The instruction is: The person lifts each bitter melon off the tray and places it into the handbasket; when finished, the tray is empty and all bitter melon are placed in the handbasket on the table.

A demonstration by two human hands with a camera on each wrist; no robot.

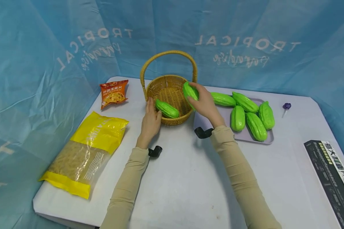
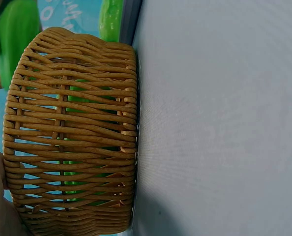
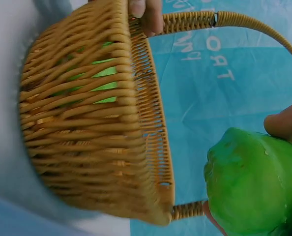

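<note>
My right hand (image 1: 204, 101) holds a bright green ridged bitter melon (image 1: 190, 90) over the right rim of a wicker basket (image 1: 172, 121). In the right wrist view the held bitter melon (image 3: 251, 182) hangs beside the basket opening, with the thumb on its side. My left hand (image 1: 150, 122) grips the basket's left rim, fingers along the side and thumb at the front edge. Inside the basket lies another bitter melon (image 1: 167, 109), glimpsed as green through the weave in both wrist views. The basket stands upright, its tall handle arching behind.
Right of the basket, a grey-lilac tray (image 1: 268, 140) bears several bitter melons (image 1: 256, 126). A lollipop (image 1: 287, 106) and a pasta box (image 1: 332, 178) lie farther right. On the left are an orange snack bag (image 1: 114, 93) and a large yellow pasta bag (image 1: 86, 152). Blue curtain backs the table.
</note>
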